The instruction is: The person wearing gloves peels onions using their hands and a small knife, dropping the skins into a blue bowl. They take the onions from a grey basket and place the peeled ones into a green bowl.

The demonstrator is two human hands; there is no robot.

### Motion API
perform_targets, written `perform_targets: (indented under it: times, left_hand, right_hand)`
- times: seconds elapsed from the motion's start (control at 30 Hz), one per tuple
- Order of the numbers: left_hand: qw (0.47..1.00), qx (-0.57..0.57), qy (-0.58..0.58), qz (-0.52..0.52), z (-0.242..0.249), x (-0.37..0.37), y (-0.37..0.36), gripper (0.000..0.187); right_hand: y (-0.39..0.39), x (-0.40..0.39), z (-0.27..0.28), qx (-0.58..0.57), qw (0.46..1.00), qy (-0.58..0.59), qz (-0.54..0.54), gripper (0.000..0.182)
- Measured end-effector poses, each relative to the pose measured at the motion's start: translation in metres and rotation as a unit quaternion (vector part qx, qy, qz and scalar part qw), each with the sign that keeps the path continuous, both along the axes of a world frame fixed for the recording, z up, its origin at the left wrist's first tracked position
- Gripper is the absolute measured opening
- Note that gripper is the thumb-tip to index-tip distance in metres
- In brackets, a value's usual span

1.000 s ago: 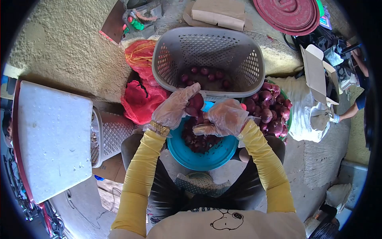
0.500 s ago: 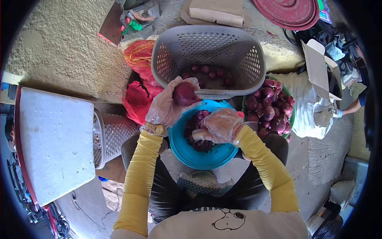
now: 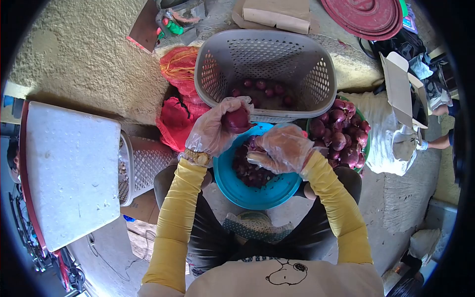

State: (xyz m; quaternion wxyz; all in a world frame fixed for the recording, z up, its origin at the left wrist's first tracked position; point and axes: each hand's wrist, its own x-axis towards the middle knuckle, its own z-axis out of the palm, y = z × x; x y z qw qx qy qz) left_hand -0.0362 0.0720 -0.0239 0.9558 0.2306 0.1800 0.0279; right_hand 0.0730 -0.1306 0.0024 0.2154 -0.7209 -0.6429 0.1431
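My left hand (image 3: pixel 216 127), in a clear plastic glove, is closed around a red onion (image 3: pixel 236 121) above the far left rim of a blue basin (image 3: pixel 232 198). Dark red onion skins (image 3: pixel 252 174) lie inside the basin. Over the basin's right side is my gloved right hand (image 3: pixel 286 148), fingers curled and thumb toward the left. A small red tip (image 3: pixel 304 134) shows behind this hand; the rest of whatever it grips is hidden by the fingers. Beyond both hands stands a grey plastic basket (image 3: pixel 267 113) with several red onions (image 3: pixel 269 92) on its bottom.
A green-rimmed container (image 3: pixel 367 148) heaped with red onions (image 3: pixel 339 141) sits right of the basin. Left are a red mesh bag (image 3: pixel 173 126), a light perforated basket (image 3: pixel 148 163) and a white foam lid (image 3: pixel 74 173). A white sack (image 3: pixel 396 153) lies right; another person's hand (image 3: pixel 438 142) is near it.
The onion in my left hand has been turned and now shows a loose flap of skin at its lower right. My right hand has risen slightly. The whole view has shifted a little.
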Motion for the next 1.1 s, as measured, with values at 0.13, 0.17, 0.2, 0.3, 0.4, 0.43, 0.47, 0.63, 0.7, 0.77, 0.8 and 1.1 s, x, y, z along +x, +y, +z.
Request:
perform_targets:
  times: [0.13, 0.17, 0.2, 0.3, 0.4, 0.43, 0.47, 0.63, 0.7, 0.77, 0.8, 1.1]
  left_hand:
    - [0.999, 0.027, -0.001, -0.022, 0.012, -0.003, -0.004, 0.033]
    - [0.999, 0.038, 0.002, -0.026, 0.014, -0.004, -0.004, 0.033]
    - [0.998, 0.049, 0.004, -0.030, 0.014, -0.005, -0.004, 0.033]
    - [0.997, 0.075, -0.005, -0.024, 0.009, -0.003, -0.004, 0.034]
    - [0.991, 0.133, 0.012, -0.023, 0.016, -0.005, -0.005, 0.033]
    - [0.991, 0.132, 0.014, -0.024, 0.016, -0.006, -0.005, 0.033]
    - [0.989, 0.147, 0.010, -0.016, 0.015, -0.006, -0.005, 0.032]
    - [0.991, 0.134, 0.029, 0.004, 0.009, -0.007, 0.001, 0.031]
    - [0.991, 0.132, 0.025, 0.018, 0.009, -0.007, 0.000, 0.031]
    - [0.991, 0.132, 0.026, 0.018, 0.009, -0.007, -0.001, 0.031]
    - [0.991, 0.133, 0.025, 0.020, 0.008, -0.006, -0.002, 0.032]
    - [0.988, 0.154, 0.001, 0.001, 0.004, -0.006, -0.006, 0.035]
  right_hand:
    - [-0.003, 0.011, 0.009, -0.053, 0.998, -0.007, 0.028, 0.066]
    - [-0.002, 0.012, 0.017, -0.053, 0.998, -0.007, 0.028, 0.066]
    - [0.000, 0.012, 0.027, -0.095, 0.995, -0.031, 0.027, 0.069]
    - [-0.002, 0.011, 0.019, -0.083, 0.996, -0.028, 0.019, 0.075]
    - [-0.004, 0.009, 0.016, -0.053, 0.999, -0.002, 0.012, 0.073]
    - [-0.005, 0.008, 0.016, -0.076, 0.997, -0.004, 0.011, 0.069]
    - [-0.006, 0.009, 0.013, -0.077, 0.997, -0.003, 0.010, 0.069]
    - [-0.006, 0.011, 0.010, -0.122, 0.993, -0.004, -0.004, 0.048]
    - [-0.004, 0.014, -0.002, -0.092, 0.996, -0.003, 0.007, 0.045]
    - [-0.005, 0.014, -0.004, -0.063, 0.998, -0.001, 0.017, 0.042]
    - [-0.004, 0.012, 0.003, -0.070, 0.997, -0.018, -0.007, 0.041]
    - [-0.005, 0.013, 0.007, -0.118, 0.992, -0.037, -0.031, 0.057]
